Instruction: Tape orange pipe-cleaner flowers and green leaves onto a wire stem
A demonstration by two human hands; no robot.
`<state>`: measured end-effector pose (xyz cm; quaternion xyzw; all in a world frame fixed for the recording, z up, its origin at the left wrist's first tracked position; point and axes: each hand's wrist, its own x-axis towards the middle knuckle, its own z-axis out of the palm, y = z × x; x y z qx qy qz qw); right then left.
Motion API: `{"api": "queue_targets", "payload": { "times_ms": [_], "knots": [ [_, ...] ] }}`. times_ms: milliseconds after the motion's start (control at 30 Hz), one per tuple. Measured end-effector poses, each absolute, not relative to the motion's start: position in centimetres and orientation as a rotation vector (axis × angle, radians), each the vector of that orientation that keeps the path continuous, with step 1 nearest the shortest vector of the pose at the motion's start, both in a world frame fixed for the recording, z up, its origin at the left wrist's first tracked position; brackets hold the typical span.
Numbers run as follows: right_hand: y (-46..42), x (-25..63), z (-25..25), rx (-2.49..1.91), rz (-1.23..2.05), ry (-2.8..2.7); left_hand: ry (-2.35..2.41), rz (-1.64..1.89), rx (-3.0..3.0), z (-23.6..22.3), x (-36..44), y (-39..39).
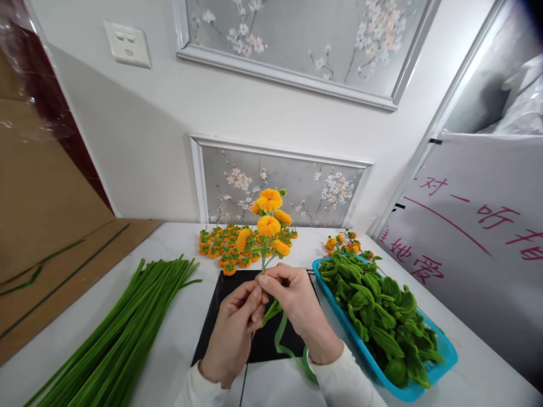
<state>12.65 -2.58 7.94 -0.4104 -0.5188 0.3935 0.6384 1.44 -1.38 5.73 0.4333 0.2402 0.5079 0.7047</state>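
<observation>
Both hands meet at the middle of the table around a bunch of fuzzy orange pumpkin-like flowers (268,226) on thin green stems. My left hand (233,328) pinches the stems from below with thumb and fingers. Just above and to the right, my right hand (299,302) has thumb and finger closed on the same stems. The orange heads stand upright over the fingertips. Below the hands, stem ends (272,312) point down to the right, and a green tape strip (280,336) hangs by the right wrist. Beneath lies a black mat (212,322).
Green pipe-cleaner stems (123,333) lie in a pile on the left. Several small orange pieces (216,242) sit behind the mat. A blue basket (445,353) of fuzzy green leaves (377,311) stands on the right, with more orange pieces (350,243) behind it. The wall rises at the back.
</observation>
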Motion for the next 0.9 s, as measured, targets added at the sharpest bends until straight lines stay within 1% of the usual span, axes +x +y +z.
{"api": "queue_targets", "payload": {
  "times_ms": [167, 267, 367, 533, 700, 800, 900],
  "knots": [
    [-2.5, 13.2, 7.7, -0.813, 1.209, -1.104, 0.447, 1.045, 0.828, 5.8, 0.9, -1.4],
    [-2.4, 13.5, 7.4, -0.757, 1.309, -1.104, 0.425, 0.996, 0.811, 5.9, 0.8, -1.5],
    [-2.5, 13.3, 7.6, -0.755, 1.224, -1.116, 0.468, 1.010, 0.910, 6.2, 0.8, -1.6],
    [-3.0, 12.9, 8.3, -0.845, 1.019, -1.093, 0.653, 1.163, 1.215, 5.5, 0.8, -1.6],
    [-3.1, 13.0, 8.6, -0.968, 0.808, -1.124, 0.732, 1.219, 1.271, 4.8, 0.9, -1.8],
    [-3.1, 12.9, 8.6, -0.967, 0.817, -1.103, 0.652, 1.176, 1.148, 5.1, 1.0, -2.0],
    [-2.9, 12.8, 8.2, -0.884, 0.995, -1.017, 0.569, 1.094, 1.011, 5.4, 1.2, -2.2]
  ]
}}
